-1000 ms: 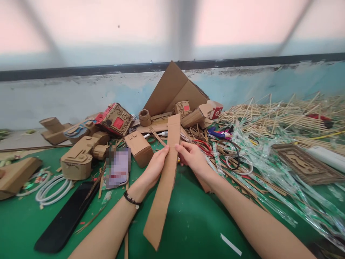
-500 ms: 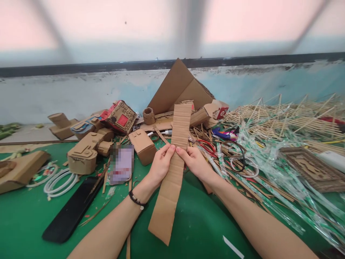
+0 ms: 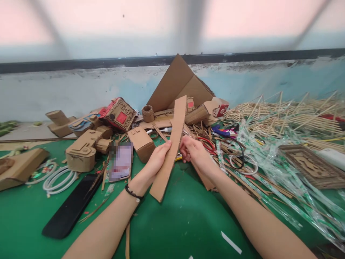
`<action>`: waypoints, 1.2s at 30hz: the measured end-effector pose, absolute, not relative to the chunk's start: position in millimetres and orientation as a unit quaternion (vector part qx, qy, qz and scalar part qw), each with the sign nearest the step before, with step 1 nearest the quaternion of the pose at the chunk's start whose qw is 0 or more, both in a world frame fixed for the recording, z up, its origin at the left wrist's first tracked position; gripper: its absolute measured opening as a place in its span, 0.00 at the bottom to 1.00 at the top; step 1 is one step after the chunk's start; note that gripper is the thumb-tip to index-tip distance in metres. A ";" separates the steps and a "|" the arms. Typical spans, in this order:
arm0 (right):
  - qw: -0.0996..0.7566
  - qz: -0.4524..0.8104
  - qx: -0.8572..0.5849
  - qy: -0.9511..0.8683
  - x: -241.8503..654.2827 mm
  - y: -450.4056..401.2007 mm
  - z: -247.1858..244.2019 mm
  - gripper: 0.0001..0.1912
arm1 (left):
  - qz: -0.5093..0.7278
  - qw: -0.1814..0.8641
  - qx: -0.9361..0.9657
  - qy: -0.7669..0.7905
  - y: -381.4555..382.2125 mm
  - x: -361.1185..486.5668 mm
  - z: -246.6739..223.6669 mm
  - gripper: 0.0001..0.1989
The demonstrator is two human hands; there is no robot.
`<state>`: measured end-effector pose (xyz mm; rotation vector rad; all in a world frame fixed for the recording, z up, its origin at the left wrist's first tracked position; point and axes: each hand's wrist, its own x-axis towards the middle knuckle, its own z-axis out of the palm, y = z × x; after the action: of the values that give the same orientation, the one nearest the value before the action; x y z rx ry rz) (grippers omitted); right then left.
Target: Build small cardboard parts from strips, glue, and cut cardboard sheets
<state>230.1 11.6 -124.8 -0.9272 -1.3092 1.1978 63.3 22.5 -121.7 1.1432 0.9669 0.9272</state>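
Observation:
My left hand (image 3: 158, 157) grips a long strip of brown cardboard (image 3: 174, 138) by its left edge, with the thumb lying on the front face. The strip stands slanted over the table, its top leaning right, and its visible face looks smooth and slightly bowed. Just right of the strip is my right hand (image 3: 196, 153), its fingers loosely bent and a little apart, with nothing visible in them. Under my right wrist lies another cardboard piece (image 3: 203, 176), partly hidden. A cardboard box (image 3: 142, 140) sits beyond my left hand.
On the green table (image 3: 188, 223), a phone (image 3: 121, 162), a black flat case (image 3: 71, 208) and coiled white tubing (image 3: 59, 180) lie left. Cardboard models, including a red-trimmed one (image 3: 120, 114), stand behind. Plastic wrapping (image 3: 269, 162) and a stick structure (image 3: 280, 111) fill the right.
The strip has turned to show a smoother face, and its lower end has come up. My right hand has let go of it and shifted slightly right, while my left hand keeps hold.

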 end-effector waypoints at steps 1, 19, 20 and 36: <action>0.516 0.506 -0.389 -0.571 227.3 8.4 -124.9 0.32 | 0.407 0.642 0.491 0.426 23.3 63.7 -123.1 0.23; 0.496 0.542 -0.415 -0.537 211.7 4.0 -140.5 0.22 | 0.490 0.631 0.447 0.403 21.5 74.0 -128.9 0.23; 0.493 0.542 -0.419 -0.536 213.3 5.3 -138.9 0.22 | 0.482 0.635 0.447 0.406 20.9 74.6 -129.9 0.22; 0.532 0.535 -0.399 -0.522 219.5 11.7 -141.8 0.23 | 0.466 0.631 0.490 0.381 18.0 69.6 -126.7 0.20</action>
<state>219.5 11.7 -141.8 -0.9522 -1.2446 1.2753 69.6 18.0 -126.7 1.1216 0.8724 1.0659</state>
